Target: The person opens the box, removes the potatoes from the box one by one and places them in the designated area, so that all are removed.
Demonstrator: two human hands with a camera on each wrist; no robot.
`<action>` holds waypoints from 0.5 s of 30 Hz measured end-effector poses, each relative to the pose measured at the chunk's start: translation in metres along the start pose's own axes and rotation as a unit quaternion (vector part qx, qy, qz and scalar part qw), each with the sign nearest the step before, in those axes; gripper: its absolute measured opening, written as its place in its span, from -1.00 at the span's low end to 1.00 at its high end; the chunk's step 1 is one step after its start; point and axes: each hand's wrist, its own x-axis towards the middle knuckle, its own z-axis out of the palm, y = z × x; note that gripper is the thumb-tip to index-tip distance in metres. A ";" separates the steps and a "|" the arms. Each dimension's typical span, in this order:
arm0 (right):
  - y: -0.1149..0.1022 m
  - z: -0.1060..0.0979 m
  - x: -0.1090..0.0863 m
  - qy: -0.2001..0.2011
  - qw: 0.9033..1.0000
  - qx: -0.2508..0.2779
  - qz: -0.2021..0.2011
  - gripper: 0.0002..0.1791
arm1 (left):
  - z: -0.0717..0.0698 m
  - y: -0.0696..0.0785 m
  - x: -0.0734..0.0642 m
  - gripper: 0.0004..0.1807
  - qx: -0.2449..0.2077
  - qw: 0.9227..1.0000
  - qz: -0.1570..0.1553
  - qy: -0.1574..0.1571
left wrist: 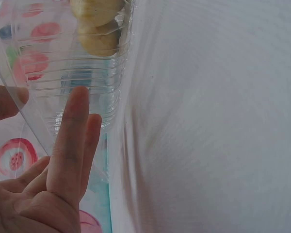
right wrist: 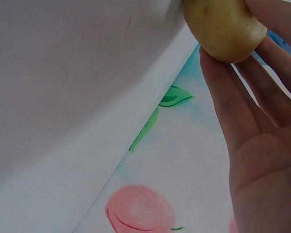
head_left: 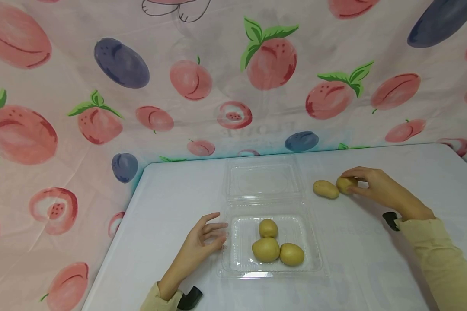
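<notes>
A clear plastic clamshell box [head_left: 237, 274] lies with its lid [head_left: 264, 179] folded back, and three potatoes [head_left: 265, 249] sit in its base. At the box's left rim is my left hand [head_left: 202, 242], fingers loosely extended; in the left wrist view the fingertips [left wrist: 77, 99] are right by the ribbed side wall. Over to the right, my right hand [head_left: 377, 190] holds a potato [right wrist: 225, 29] between thumb and fingers. Another potato [head_left: 325, 189] lies on the table just left of the held one.
The white-covered table [head_left: 171, 190] backs onto a hanging cloth [head_left: 202, 34] printed with fruit, which also runs down the left side. Dark wrist straps [head_left: 190, 298] show at both sleeves.
</notes>
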 end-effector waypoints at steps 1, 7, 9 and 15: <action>0.000 0.000 0.000 -0.003 1.000 0.003 0.006 -0.59 | 0.000 0.000 0.000 -0.29 0.000 1.000 0.000 0.000; -0.002 0.000 0.002 -0.019 0.999 0.016 0.031 -0.59 | 0.000 0.000 0.000 -0.28 -0.004 1.000 -0.002 -0.001; -0.002 -0.001 0.002 -0.026 0.999 0.023 0.037 -0.58 | 0.000 0.000 0.000 -0.28 -0.004 1.000 -0.002 -0.002; -0.001 0.000 0.001 -0.041 0.997 0.034 0.058 -0.52 | 0.000 -0.001 -0.001 -0.27 -0.005 1.000 -0.001 -0.003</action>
